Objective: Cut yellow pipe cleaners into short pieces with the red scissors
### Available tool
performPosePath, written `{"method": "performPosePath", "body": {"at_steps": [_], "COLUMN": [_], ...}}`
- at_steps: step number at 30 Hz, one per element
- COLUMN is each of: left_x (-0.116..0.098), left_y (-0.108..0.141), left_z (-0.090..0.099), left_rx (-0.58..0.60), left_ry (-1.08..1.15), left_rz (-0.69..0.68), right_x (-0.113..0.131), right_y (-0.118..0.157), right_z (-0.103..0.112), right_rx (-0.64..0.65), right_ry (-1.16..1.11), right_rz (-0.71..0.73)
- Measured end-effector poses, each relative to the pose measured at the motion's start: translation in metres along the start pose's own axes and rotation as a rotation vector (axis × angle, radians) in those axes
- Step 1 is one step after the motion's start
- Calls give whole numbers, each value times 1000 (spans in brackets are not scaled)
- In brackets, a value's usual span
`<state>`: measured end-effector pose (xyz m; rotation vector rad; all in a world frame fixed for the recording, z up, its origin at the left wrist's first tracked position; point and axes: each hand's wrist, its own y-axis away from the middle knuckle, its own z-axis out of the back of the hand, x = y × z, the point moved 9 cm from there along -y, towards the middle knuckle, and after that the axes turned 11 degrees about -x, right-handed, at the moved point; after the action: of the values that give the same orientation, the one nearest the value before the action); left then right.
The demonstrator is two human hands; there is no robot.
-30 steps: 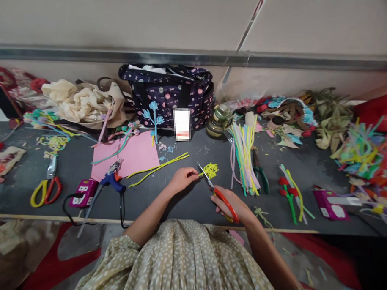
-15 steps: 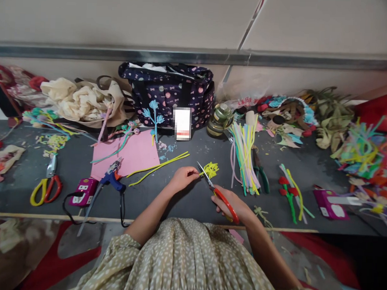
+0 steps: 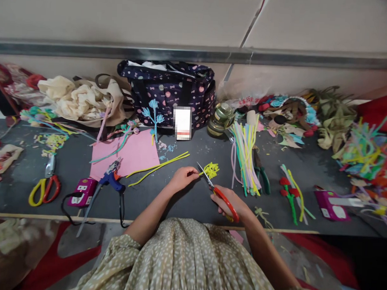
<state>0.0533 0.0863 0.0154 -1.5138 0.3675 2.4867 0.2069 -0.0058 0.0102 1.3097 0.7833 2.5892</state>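
Observation:
My right hand [image 3: 227,202] is closed round the red and yellow handles of a pair of scissors [image 3: 221,195], whose blades point up and left. Pinched in the fingers of my left hand [image 3: 184,178] is the end of a yellow pipe cleaner [image 3: 200,173], which meets the blades. Just past the blades lies a small heap of short yellow pipe cleaner pieces [image 3: 212,169]. Two long yellow pipe cleaners [image 3: 159,166] rest left of my left hand, partly over a pink sheet [image 3: 139,153].
A bundle of pastel pipe cleaners [image 3: 244,157] and green-handled pliers [image 3: 261,172] lie to the right. On the left are a blue glue gun [image 3: 111,178] and another pair of scissors [image 3: 48,182]. A patterned bag [image 3: 170,89] and a glass jar [image 3: 220,119] stand at the back.
The view has shifted very slightly. Both hands, the scissors and the yellow pieces look the same as before.

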Motion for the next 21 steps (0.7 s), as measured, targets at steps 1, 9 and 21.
{"method": "performPosePath", "body": {"at_steps": [1,9,21], "left_x": [1,18,19], "left_y": [0,1,-1], "left_z": [0,11,14], "left_rx": [1,16,36], "left_ry": [1,-51,-157], "left_rz": [3,28,9], "right_x": [-1,-8,-12], "right_y": [-1,-6,-9], "right_z": [0,-1,-4], "right_rx": [0,24,30], "right_ry": [-1,-34,-157], "right_rz": [-12,-111,-143]}}
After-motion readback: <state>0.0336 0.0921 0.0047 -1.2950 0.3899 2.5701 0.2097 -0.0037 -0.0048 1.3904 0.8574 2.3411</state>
